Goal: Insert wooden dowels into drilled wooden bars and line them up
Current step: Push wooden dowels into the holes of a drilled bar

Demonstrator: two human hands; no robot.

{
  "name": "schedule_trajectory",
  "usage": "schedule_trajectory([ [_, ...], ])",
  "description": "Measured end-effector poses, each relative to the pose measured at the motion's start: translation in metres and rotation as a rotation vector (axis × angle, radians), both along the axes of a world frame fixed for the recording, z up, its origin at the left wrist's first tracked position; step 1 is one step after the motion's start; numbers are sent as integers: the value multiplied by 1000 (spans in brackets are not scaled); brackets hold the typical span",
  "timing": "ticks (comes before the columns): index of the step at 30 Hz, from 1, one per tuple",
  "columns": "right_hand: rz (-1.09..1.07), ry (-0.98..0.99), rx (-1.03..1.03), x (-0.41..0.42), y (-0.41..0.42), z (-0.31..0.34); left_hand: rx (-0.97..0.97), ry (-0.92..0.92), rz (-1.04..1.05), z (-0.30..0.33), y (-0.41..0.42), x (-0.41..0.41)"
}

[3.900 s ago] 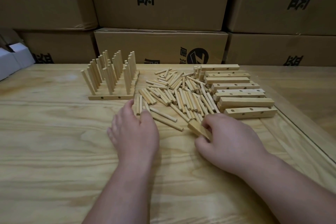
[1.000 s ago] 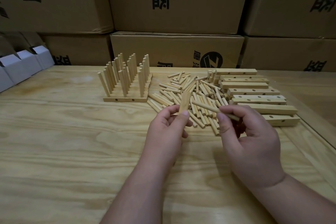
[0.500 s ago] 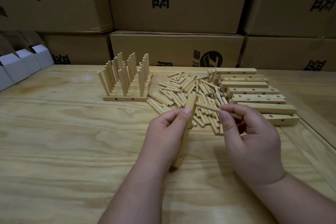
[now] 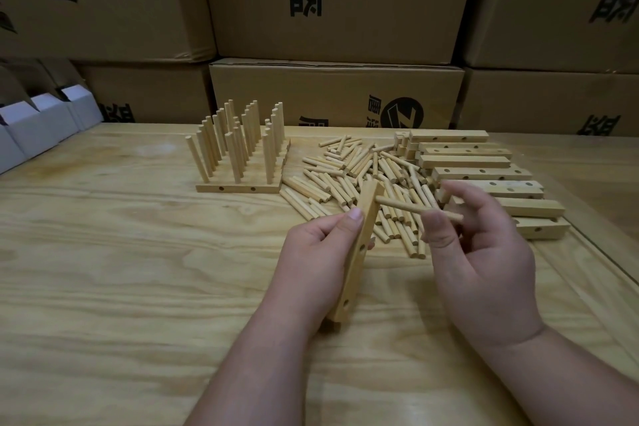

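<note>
Gripping bar left hand, dowel right hand

Dowel tip now meets the bar

Since we scooped parts off the table, our left hand has stood the drilled bar upright in its grip, and our right hand brings its pinched dowel across until the free end touches the bar above the left thumb.
</note>
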State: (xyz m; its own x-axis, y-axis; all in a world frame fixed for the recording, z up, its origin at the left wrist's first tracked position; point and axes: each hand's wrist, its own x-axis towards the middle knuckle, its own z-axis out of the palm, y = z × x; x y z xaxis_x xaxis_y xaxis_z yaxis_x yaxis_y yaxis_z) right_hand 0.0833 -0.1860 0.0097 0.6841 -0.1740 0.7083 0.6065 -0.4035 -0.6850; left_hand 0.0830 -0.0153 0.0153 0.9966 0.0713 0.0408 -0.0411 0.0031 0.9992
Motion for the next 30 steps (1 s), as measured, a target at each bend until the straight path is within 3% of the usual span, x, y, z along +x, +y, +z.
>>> schedule_trajectory([
  [2, 82, 20, 95, 0, -2, -1, -52, 20, 32, -1, 2, 2],
  [4, 63, 59, 52, 1, -5, -1, -244, 50, 68, 0, 3, 5],
  [7, -110, 266, -284, 10, -12, -6, -579, 83, 95, 3, 2, 10],
  [9, -188, 448, -526, 14, -12, -8, -665, 91, 104, 4, 2, 13],
  [13, -251, 607, -729, 13, -11, -9, -656, 107, 110, 6, 2, 12],
  [18, -302, 525, -657, 17, -16, -11, -666, 110, 119, 8, 2, 11],
  [30, -365, 590, -680, 25, -20, -10, -632, 93, 111, 4, 1, 14],
])
